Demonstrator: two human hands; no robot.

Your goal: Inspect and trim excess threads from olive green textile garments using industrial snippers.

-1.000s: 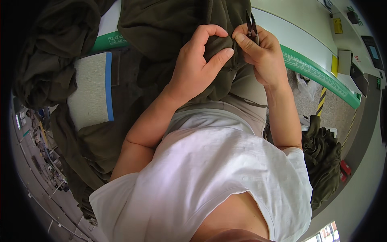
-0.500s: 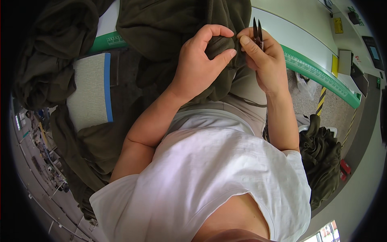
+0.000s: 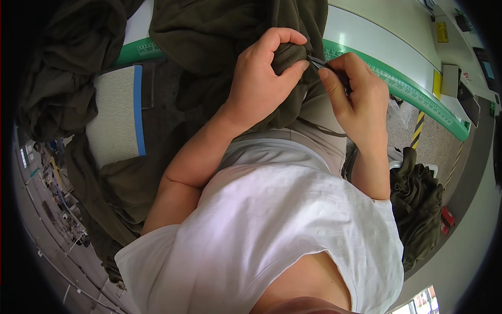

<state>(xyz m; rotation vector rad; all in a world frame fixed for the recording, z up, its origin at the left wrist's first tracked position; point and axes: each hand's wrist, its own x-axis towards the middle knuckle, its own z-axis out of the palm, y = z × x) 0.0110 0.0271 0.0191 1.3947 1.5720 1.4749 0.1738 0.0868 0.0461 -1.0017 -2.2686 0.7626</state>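
Dark olive fabric (image 3: 219, 36) hangs over the table edge and down onto my lap. My left hand (image 3: 266, 73) is closed on a fold of it, thumb and forefinger pinching near the fold's right side. In my right hand (image 3: 361, 94) is a pair of thread snips (image 3: 318, 62), gripped between thumb and fingers. Their dark blades point left and reach the fabric right beside my left fingertips. The rest of the snips is hidden by my right hand.
A white table with a green ruler-marked edge (image 3: 413, 92) runs across in front of me. More olive fabric (image 3: 63, 73) is heaped at the left, by a pale panel with a blue edge (image 3: 115, 115). Another fabric pile (image 3: 415, 209) lies at the lower right.
My right hand has turned and shifted a little right and down, away from the fabric. The snips' blades swung from pointing up to pointing left, at the fold. My left hand keeps its pinch.
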